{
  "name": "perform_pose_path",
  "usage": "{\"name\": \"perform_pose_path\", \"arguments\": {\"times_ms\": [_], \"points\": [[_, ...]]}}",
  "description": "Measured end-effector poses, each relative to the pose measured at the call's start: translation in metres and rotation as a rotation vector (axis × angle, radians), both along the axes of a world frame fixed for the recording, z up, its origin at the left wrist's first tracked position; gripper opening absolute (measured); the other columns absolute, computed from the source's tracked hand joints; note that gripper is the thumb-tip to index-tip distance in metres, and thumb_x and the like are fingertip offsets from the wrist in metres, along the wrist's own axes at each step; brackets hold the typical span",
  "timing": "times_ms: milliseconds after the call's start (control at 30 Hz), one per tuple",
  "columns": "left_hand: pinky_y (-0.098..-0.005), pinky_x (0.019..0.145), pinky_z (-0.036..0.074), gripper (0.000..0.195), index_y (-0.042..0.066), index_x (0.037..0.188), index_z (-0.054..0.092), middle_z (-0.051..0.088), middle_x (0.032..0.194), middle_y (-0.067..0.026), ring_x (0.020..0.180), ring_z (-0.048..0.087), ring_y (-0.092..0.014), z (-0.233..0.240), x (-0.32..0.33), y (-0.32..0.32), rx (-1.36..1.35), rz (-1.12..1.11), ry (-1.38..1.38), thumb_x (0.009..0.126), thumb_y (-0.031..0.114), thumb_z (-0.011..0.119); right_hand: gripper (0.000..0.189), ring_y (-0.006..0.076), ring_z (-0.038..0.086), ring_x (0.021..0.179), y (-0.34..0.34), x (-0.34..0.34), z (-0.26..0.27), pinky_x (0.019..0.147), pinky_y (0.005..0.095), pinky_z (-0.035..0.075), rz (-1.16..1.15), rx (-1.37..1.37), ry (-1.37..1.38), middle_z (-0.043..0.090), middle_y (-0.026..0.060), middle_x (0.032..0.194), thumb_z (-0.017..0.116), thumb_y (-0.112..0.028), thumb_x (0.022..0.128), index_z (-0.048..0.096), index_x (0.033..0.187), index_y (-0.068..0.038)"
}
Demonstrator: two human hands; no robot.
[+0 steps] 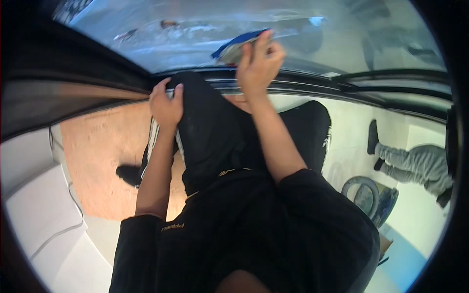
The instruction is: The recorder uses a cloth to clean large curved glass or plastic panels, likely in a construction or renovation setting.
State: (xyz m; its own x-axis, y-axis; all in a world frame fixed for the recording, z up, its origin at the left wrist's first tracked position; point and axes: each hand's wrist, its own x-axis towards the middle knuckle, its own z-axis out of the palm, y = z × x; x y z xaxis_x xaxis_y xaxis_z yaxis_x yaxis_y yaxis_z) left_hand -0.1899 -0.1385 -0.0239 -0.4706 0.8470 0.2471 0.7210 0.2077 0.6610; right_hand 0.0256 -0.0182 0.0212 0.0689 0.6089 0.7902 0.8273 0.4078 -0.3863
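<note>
My right hand (pixel 261 66) is raised in front of a large glass pane (pixel 183 40), its fingers closed on a blue and grey cloth or pad (pixel 238 47) that lies close against the glass. How firmly the pad touches the pane cannot be told. Resting on my bent knee, my left hand (pixel 166 104) has its fingers and thumb spread over the black trousers (pixel 209 124). A dark metal frame with rails (pixel 300 82) runs along the pane's lower edge, just beyond my knees.
Plywood (pixel 106 154) covers part of the floor at the left, beside white panels (pixel 47 205) and a thin cable (pixel 78 205). At the right are a grey ribbed hose (pixel 373 194), a cardboard piece (pixel 385 244) and another person's legs in grey trousers (pixel 414 161).
</note>
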Motion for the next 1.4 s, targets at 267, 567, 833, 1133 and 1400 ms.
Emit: {"name": "perform_pose_path", "arguments": {"times_ms": [267, 567, 833, 1133, 1400], "points": [[-0.0435, 0.097, 0.049, 0.037, 0.009, 0.118, 0.071, 0.071, 0.118, -0.0142, 0.111, 0.064, -0.037, -0.003, 0.004, 0.008, -0.036, 0.047, -0.030, 0.091, 0.035, 0.070, 0.085, 0.0389, 0.048, 0.112, 0.010, 0.088, -0.059, 0.099, 0.0500, 0.037, -0.357, -0.360, 0.318, 0.044, 0.0244, 0.127, 0.060, -0.016, 0.096, 0.012, 0.165, -0.006], [-0.0405, 0.096, 0.049, 0.035, 0.004, 0.116, 0.070, 0.070, 0.114, -0.0173, 0.108, 0.066, -0.035, -0.013, -0.006, 0.005, -0.069, 0.006, -0.038, 0.094, 0.031, 0.070, 0.074, 0.0402, 0.047, 0.115, 0.019, 0.099, -0.074, 0.107, 0.0438, 0.036, -0.315, -0.443, 0.607, 0.041, 0.0288, 0.125, 0.051, -0.021, 0.103, 0.014, 0.165, -0.004], [-0.0346, 0.094, 0.049, 0.031, 0.001, 0.116, 0.069, 0.072, 0.112, -0.0144, 0.102, 0.066, -0.025, -0.020, -0.008, 0.013, -0.041, -0.073, -0.163, 0.097, 0.025, 0.067, 0.074, 0.0438, 0.045, 0.116, 0.040, 0.163, -0.078, 0.108, 0.0482, 0.034, -0.416, -0.408, 0.766, 0.042, 0.0291, 0.129, 0.058, -0.006, 0.096, 0.024, 0.160, 0.004], [-0.0296, 0.094, 0.047, 0.031, -0.003, 0.117, 0.069, 0.071, 0.108, -0.0085, 0.100, 0.062, -0.017, -0.026, -0.022, 0.017, -0.124, -0.063, -0.197, 0.101, 0.023, 0.063, 0.040, 0.0342, 0.061, 0.099, 0.055, 0.182, -0.079, 0.093, 0.0421, 0.048, -0.420, -0.184, 1.344, 0.060, 0.0217, 0.115, 0.065, -0.019, 0.099, 0.061, 0.130, 0.006], [-0.0309, 0.097, 0.047, 0.030, -0.004, 0.116, 0.069, 0.071, 0.110, -0.0111, 0.102, 0.062, -0.019, -0.029, -0.025, 0.016, -0.148, -0.035, -0.200, 0.099, 0.021, 0.064, 0.025, 0.0269, 0.065, 0.075, 0.069, 0.223, -0.072, 0.069, 0.0388, 0.054, -0.585, -0.062, 1.154, 0.065, 0.0164, 0.092, 0.068, -0.016, 0.097, 0.069, 0.109, 0.005]]}}
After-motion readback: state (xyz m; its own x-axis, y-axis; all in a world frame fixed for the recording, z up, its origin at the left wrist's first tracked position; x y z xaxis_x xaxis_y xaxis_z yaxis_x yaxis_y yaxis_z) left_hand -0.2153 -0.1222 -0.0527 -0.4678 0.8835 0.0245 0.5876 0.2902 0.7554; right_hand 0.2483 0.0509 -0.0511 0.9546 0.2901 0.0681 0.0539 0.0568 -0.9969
